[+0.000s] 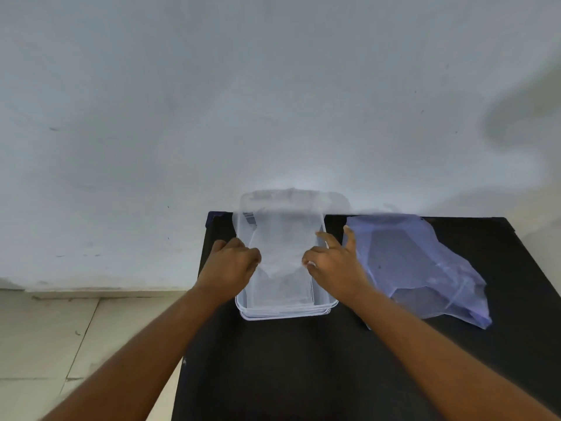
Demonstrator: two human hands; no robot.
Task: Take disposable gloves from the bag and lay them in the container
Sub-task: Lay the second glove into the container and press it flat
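A clear plastic container (287, 311) stands on the black table (303, 366). A thin see-through disposable glove (283, 238) is stretched over the container between both hands. My left hand (233, 262) pinches the glove's left edge with closed fingers. My right hand (332, 262) pinches its right edge with thumb and forefinger, the other fingers spread. The pale blue plastic bag (425, 268) lies crumpled on the table right of the container, just beside my right hand.
The table stands against a white wall (273, 101). A tiled floor (60, 344) shows to the left, below the table's left edge. The near part of the table top is bare black surface.
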